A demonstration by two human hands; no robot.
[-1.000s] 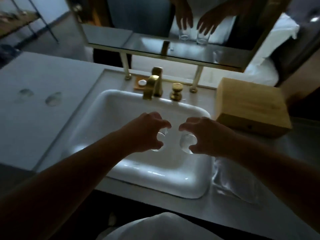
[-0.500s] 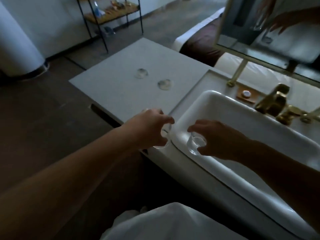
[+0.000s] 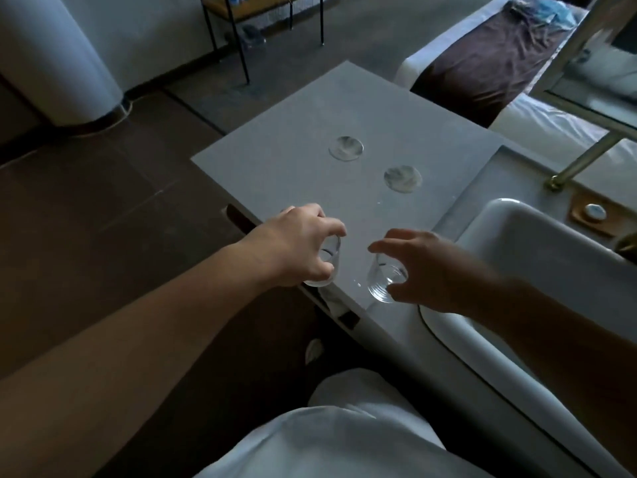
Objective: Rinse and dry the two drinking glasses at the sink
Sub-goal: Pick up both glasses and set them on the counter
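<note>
L hand [image 3: 296, 248] fingers curled round left glass [image 3: 324, 267], R hand [image 3: 431, 270] likewise gripping right glass [image 3: 384, 279] over counter [image 3: 293, 167]

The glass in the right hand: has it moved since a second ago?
Yes. The glass in the right hand left the sink basin and now sits over the grey counter beside it.

The grey stone countertop [image 3: 293, 139] lies bare between two round pale coasters [image 3: 345, 148] and the near edge, where two clear drinking glasses [image 3: 386, 277] stand apart, a gap between them. The white ceramic sink basin [image 3: 510, 236] borders it rightward.
</note>
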